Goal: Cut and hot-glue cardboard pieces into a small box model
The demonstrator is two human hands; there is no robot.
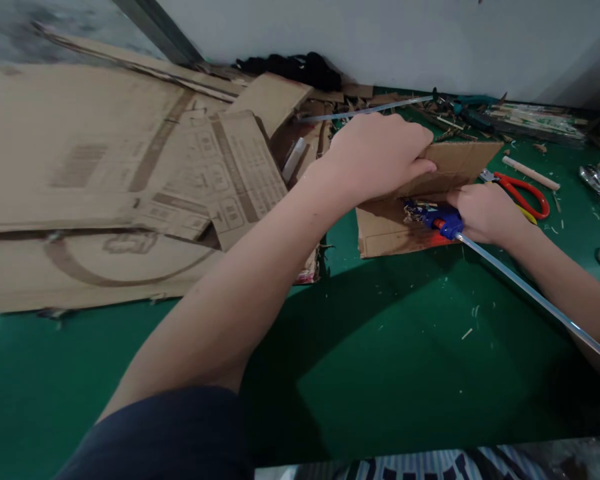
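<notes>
Left hand point(380, 157): my grip is closed over the top edge of a tilted, brown cardboard panel point(463, 160).
Right hand point(487, 212): my grip is around a blue plastic glue gun point(449, 223), fingers partly hidden.
Glue stick point(535, 287): long, smooth, translucent rod running from the gun.
Lower panel point(380, 239): flat cardboard beneath the gun, on the smooth green tabletop point(380, 360).
Cardboard pile point(105, 153): broad printed sheets, left.

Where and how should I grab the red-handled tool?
Likely by the outer bend of the red handle, coming from the right: the loop bulges that way, while the metal end points left toward the cardboard.
</notes>
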